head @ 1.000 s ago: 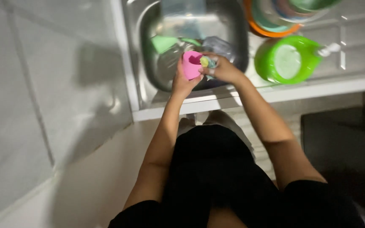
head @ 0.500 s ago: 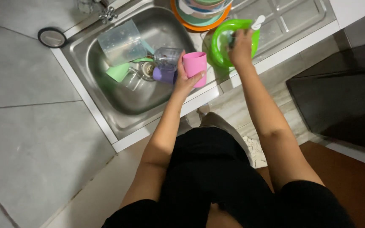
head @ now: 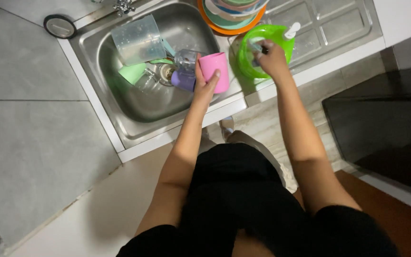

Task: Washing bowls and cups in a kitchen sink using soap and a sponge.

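Pink cup upright, plain, gripped by left hand over sink.

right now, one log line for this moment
left hand: holds pink plastic cup over steel sink | right hand: in round green plastic bowl on drainboard

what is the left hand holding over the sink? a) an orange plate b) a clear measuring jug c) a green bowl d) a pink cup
d: the left hand is wrapped around a pink cup at the sink's right edge, while the right hand reaches into the green bowl on the drainboard.
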